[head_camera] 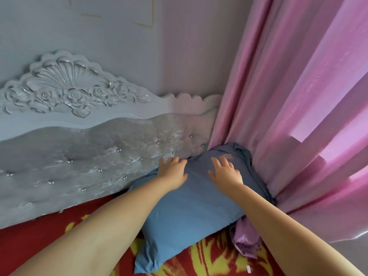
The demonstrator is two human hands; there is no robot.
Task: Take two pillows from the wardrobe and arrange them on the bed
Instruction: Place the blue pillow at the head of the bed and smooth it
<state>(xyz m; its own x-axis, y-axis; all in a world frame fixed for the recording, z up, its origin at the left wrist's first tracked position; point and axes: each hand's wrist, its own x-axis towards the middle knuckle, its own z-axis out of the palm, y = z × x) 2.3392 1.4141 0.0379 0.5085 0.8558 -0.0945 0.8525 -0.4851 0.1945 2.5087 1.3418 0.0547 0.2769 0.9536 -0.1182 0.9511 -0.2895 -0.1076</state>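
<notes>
Against the far corner, beyond both of your hands, the bed with its red and yellow patterned cover meets a pale carved headboard studded with small shiny buttons. Just to the right of your right hand, a pink curtain hangs in folds down to the mattress, its hem bunched beside the pillow. One blue pillow lies under both palms, its far end pushed up against the headboard and the curtain, its near end flat on the cover. Your left hand rests on the pillow's far left edge, grip apart, fingers spread and reaching toward the headboard padding. Your right hand lies flat on the pillow's top, grip apart too, fingers fanned and clamped on nothing.
</notes>
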